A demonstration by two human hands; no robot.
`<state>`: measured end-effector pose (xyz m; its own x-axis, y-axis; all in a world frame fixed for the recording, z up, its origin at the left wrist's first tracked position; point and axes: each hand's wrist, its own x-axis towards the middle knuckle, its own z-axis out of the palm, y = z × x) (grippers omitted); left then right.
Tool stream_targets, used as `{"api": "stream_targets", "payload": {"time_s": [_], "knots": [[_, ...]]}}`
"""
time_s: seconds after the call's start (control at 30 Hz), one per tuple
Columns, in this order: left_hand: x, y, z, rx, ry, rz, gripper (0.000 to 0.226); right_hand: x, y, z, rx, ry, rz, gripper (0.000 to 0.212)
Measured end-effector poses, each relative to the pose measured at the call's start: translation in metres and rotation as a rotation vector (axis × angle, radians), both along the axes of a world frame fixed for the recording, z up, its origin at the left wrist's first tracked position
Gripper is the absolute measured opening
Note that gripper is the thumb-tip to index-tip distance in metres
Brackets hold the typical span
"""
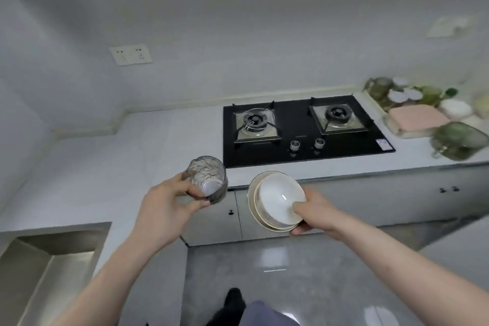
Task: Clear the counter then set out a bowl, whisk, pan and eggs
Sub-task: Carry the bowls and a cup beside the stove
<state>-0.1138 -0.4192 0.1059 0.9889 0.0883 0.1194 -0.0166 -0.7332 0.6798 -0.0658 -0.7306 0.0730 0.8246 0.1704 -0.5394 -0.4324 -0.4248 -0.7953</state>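
Both forearms reach forward from the bottom of the view. Left hand (169, 201) grips a glass jar (207, 178), fingers curled round its wall, mouth tilted toward the camera so its long axis leans back toward the wearer. Right hand (312, 213) pinches the near rim of a stack of bowls (275, 200) (white bowl nested in cream-rimmed dishes), openings tipped toward the camera. Both loads hang in front of the counter (132, 156) edge, near the hob (304, 127). Judged step: clearing the counter. Next move probably requires carrying both loads to the sink (53, 254) at left, keeping the stack level.
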Motion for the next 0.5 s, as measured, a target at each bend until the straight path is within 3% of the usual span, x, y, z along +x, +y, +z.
{"api": "stream_targets", "payload": {"time_s": [0.3,0.5], "knots": [[0.134,-0.152,-0.007,-0.054,-0.002,-0.393,0.020,0.023,-0.155,-0.005,0.027,-0.017,-0.376,0.036],[0.210,-0.237,-0.016,-0.078,-0.006,-0.522,0.018,0.057,-0.227,-0.004,0.013,-0.013,-0.521,0.032]]}}
